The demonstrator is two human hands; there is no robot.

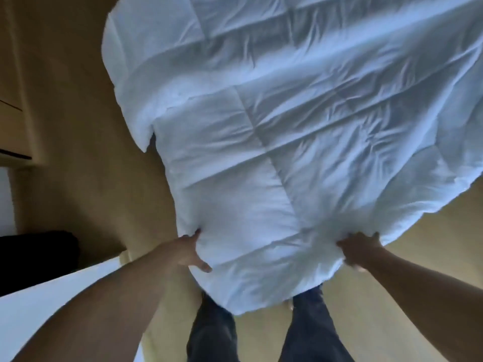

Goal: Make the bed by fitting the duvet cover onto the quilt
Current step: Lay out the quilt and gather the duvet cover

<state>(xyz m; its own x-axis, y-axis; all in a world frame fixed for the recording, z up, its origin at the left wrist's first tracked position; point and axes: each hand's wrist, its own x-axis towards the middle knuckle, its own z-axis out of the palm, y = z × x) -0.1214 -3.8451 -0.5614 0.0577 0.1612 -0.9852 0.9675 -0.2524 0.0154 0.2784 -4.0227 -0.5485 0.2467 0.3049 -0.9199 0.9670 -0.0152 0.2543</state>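
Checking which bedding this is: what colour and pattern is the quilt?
White, stitched in square quilted panels; the quilt shows best in the head view.

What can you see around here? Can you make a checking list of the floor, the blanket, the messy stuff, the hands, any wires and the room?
Surface: tan floor, with the quilt spread over it.
Job's things: white stitched quilt, wrinkled, near edge lifted; no separate duvet cover can be told apart.
Clutter: nothing seen.
Grippers: left hand grips the quilt's near edge; right hand grips the same edge further along, slightly blurred.
Cables: nothing seen.
Surroundings: white surface at lower left, dark object behind it, wooden furniture at the left edge, the person's dark trousers below.
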